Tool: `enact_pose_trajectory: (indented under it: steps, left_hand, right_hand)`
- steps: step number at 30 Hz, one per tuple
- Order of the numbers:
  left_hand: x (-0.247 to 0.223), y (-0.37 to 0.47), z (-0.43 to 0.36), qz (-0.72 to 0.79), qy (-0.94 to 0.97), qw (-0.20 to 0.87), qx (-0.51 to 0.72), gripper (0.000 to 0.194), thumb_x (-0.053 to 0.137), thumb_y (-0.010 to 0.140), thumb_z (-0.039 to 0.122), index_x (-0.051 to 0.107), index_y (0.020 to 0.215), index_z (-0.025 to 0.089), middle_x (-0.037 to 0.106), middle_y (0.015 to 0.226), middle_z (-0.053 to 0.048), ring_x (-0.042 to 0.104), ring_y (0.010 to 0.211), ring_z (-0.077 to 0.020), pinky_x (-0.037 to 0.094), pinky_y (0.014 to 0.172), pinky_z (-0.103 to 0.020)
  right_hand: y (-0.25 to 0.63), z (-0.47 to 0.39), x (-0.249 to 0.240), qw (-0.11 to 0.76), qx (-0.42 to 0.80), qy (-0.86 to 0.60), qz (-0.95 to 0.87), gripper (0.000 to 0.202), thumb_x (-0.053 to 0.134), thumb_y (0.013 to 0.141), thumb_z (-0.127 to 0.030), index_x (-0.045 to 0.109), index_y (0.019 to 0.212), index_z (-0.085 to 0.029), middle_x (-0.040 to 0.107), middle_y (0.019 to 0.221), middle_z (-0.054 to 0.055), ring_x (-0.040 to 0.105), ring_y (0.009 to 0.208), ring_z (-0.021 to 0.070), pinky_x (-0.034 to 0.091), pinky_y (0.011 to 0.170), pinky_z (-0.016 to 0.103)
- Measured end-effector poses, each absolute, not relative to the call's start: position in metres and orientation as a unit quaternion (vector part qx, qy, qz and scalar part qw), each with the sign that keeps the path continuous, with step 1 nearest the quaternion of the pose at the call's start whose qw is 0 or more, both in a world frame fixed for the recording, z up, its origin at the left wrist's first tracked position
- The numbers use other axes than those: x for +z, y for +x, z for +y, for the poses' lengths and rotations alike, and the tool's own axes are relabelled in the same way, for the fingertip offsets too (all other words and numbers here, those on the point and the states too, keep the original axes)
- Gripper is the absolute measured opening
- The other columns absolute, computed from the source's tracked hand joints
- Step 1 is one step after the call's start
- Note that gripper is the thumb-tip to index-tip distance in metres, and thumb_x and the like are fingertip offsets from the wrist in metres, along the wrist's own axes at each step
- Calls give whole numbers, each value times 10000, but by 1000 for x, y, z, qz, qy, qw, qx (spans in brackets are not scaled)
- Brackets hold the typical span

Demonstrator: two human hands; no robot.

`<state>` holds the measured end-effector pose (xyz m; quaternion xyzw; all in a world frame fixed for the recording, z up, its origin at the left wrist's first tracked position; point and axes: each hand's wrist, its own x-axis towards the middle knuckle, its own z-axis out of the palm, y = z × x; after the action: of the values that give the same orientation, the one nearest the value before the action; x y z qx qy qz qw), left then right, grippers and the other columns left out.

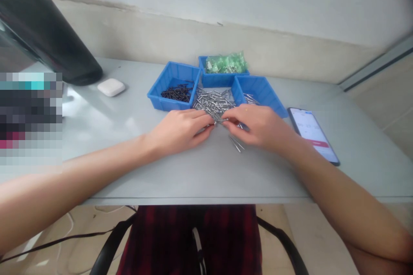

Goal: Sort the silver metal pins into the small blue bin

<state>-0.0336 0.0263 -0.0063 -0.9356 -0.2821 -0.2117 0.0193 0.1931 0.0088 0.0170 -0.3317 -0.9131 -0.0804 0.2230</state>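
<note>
A loose pile of silver pop rivets (214,99) lies on the grey table between the blue bins. My left hand (180,131) is at the pile's near edge, thumb and fingertips pinched on a silver rivet. Just across from it, my right hand (261,124) also pinches a rivet between thumb and forefinger; the two sets of fingertips are close together. A few more rivets show under the right palm. Nearer me, a couple of separate rivets (237,143) lie on the table.
Black rivets (177,93) fill part of the left blue bin (156,90). The rear bin (222,79) holds green plastic packets (227,63). Silver rivets lie in the right bin (266,90). A phone (314,135), a white case (111,87) and a dark cylinder (54,34) stand around.
</note>
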Motion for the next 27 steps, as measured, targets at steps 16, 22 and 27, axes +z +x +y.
enact_pose_trajectory:
  steps: [16, 22, 27]
  left_hand:
    - [-6, -34, 27, -294, -933, 12, -205, 186, 460, 910, 264, 620, 926, 171, 630, 793, 3, 617, 748, -139, 433, 627, -242]
    - [-6, -34, 28, -304, -934, -1, -190, 185, 453, 909, 274, 608, 913, 173, 633, 801, 2, 619, 752, -135, 423, 619, -237]
    - [-5, -34, 27, -304, -934, 0, -189, 158, 461, 898, 262, 570, 833, 168, 633, 784, -1, 613, 733, -133, 409, 601, -231]
  right_hand:
    - [192, 6, 18, 219, -79, -292, -928, 175, 490, 894, -209, 636, 962, -142, 655, 728, 22, 604, 677, 149, 421, 611, 265]
    - [193, 4, 19, 197, -39, -283, -938, 233, 482, 900, -230, 617, 1074, -155, 692, 835, 27, 618, 716, 151, 431, 643, 271]
    - [192, 3, 21, 169, -18, -294, -941, 285, 479, 899, -245, 601, 1139, -153, 690, 845, 32, 621, 737, 160, 433, 652, 278]
